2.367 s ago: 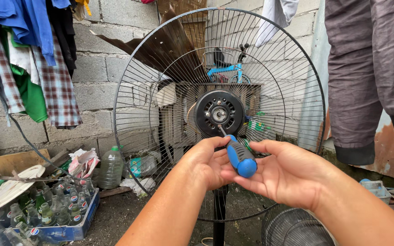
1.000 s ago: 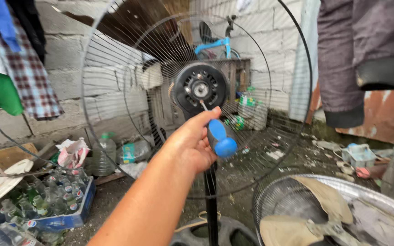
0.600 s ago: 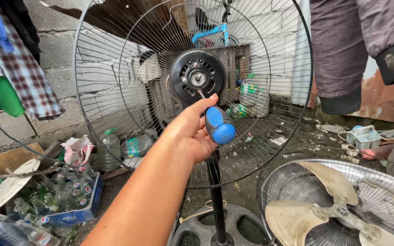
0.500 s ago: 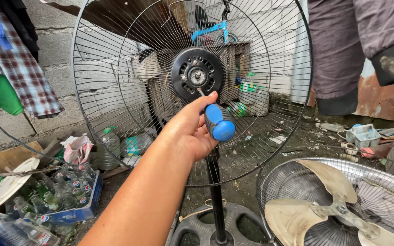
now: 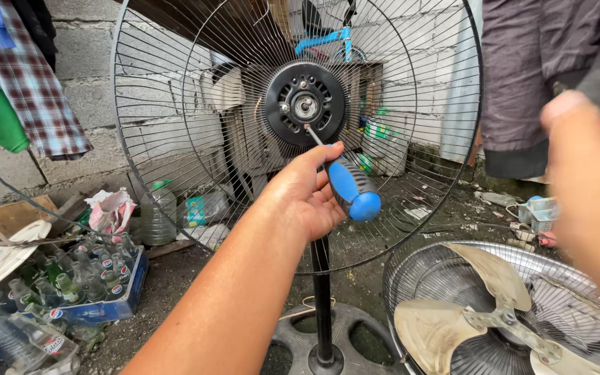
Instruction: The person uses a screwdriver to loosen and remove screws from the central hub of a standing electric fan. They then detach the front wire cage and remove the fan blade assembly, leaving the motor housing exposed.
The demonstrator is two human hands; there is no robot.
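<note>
While the left hand [image 5: 305, 198] grips a blue-handled screwdriver [image 5: 351, 187] at the centre of the frame, fingers closed around the handle, its metal tip rests against the black motor hub [image 5: 305, 104] of a standing fan. That hub sits in the upper middle, ringed by the rear wire guard [image 5: 175, 125], and the fan's pole [image 5: 321, 292] drops to a round base at the bottom centre. Half a second ago the right side showed only ground clutter; now the right hand [image 5: 592, 187] has swept in along the right edge, blurred, so whether it is open or closed cannot be told. Since then the hub has moved higher in the frame. At lower right lies a removed guard holding a dusty fan blade [image 5: 494, 316]. A crate of glass bottles [image 5: 85, 281] occupies the lower left.
</note>
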